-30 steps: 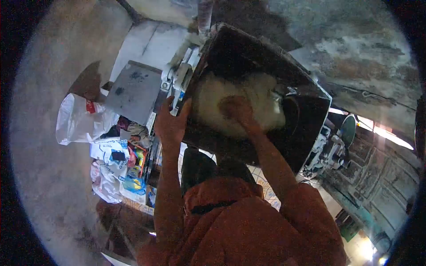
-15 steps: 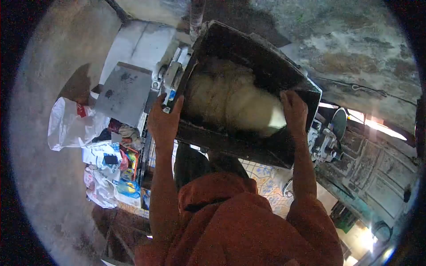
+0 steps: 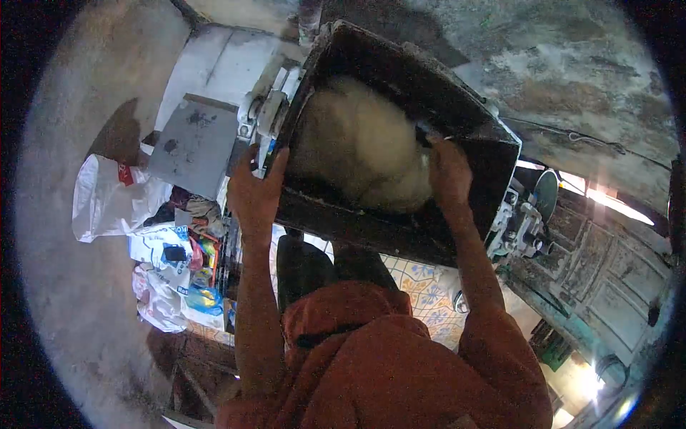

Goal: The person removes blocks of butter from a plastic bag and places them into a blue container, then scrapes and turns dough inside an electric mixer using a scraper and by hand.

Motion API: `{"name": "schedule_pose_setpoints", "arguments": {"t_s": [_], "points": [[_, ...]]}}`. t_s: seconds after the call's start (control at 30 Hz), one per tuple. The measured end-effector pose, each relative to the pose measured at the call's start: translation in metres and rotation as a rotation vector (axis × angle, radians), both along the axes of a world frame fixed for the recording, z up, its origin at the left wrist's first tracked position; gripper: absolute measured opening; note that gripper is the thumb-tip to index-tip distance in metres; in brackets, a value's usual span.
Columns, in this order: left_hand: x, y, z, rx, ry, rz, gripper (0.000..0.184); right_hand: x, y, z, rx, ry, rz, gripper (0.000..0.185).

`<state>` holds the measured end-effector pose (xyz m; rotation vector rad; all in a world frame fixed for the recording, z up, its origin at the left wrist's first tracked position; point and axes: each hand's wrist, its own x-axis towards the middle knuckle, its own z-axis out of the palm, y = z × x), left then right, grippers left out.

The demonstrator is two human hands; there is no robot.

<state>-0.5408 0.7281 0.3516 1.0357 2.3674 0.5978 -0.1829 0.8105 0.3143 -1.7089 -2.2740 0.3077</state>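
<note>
A dark, deep trough (image 3: pixel 357 221) sits in front of me, tilted in the view, with a large pale, doughy mass (image 3: pixel 364 143) inside, slightly blurred. My left hand (image 3: pixel 256 189) rests at the trough's left rim beside pale metal machine parts (image 3: pixel 268 111), thumb and fingers apart. Inside the right part of the trough, my right hand (image 3: pixel 450 174) is at the right edge of the mass, its fingers curled together. Whatever those fingers hold is too small and dark to make out.
A grey board (image 3: pixel 193 146) lies left of the trough, above white plastic bags (image 3: pixel 107 200) and coloured packets. More machine parts (image 3: pixel 522 229) are fixed at the trough's right side. A patterned tile floor (image 3: pixel 421 286) shows below.
My right hand went from over the mass to the right, then slightly back left against its edge. The mass has shifted shape. My left hand stays at the rim.
</note>
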Motion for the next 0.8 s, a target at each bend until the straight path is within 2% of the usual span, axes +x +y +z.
{"name": "schedule_pose_setpoints", "arguments": {"t_s": [0.07,0.1,0.17,0.23,0.3,0.4,0.47,0.5,0.53,0.6,0.63,0.7,0.73,0.8], "points": [[-0.001,0.000,-0.001,0.016,0.026,-0.006,0.064,0.006,-0.015,-0.056,0.024,-0.503,0.310,0.044],[-0.002,0.001,0.002,0.017,0.004,-0.014,0.064,0.003,-0.029,-0.069,0.023,-0.504,0.312,0.044],[-0.001,0.002,0.003,0.018,-0.016,-0.023,0.064,-0.008,-0.058,-0.075,-0.015,-0.743,0.413,0.057],[-0.001,0.001,-0.001,0.015,-0.025,0.003,0.063,-0.010,-0.043,-0.072,-0.080,-0.676,0.417,0.058],[0.000,-0.001,-0.003,0.022,-0.026,-0.013,0.063,-0.011,-0.034,-0.050,-0.136,-0.619,0.390,0.059],[-0.001,0.002,0.004,0.017,-0.002,-0.021,0.064,-0.018,-0.024,-0.031,-0.149,-0.711,0.428,0.062],[0.002,0.002,0.007,0.052,0.047,-0.037,0.064,-0.008,-0.014,-0.031,-0.340,-0.533,0.296,0.048],[0.002,0.003,0.009,0.005,0.006,-0.009,0.064,-0.054,0.002,0.064,-0.530,-0.881,0.491,0.032],[0.001,0.004,0.010,0.004,0.000,-0.008,0.064,-0.045,-0.002,0.056,-0.532,-0.887,0.491,0.032],[0.001,0.004,0.007,-0.015,-0.014,0.001,0.065,-0.008,-0.008,0.034,-0.680,-0.510,0.372,0.025],[0.001,0.002,0.005,-0.022,-0.018,0.013,0.065,0.007,-0.005,0.039,-0.685,-0.516,0.384,0.025],[-0.001,0.003,0.004,-0.014,-0.012,-0.024,0.065,0.027,0.000,0.053,-0.983,0.459,-0.236,0.025],[-0.001,0.003,0.005,-0.019,-0.011,-0.029,0.065,0.027,0.004,0.059,-0.987,0.462,-0.242,0.025],[0.001,0.002,0.007,-0.007,-0.005,-0.006,0.064,0.026,0.019,0.074,-0.800,0.388,-0.324,0.023]]}}
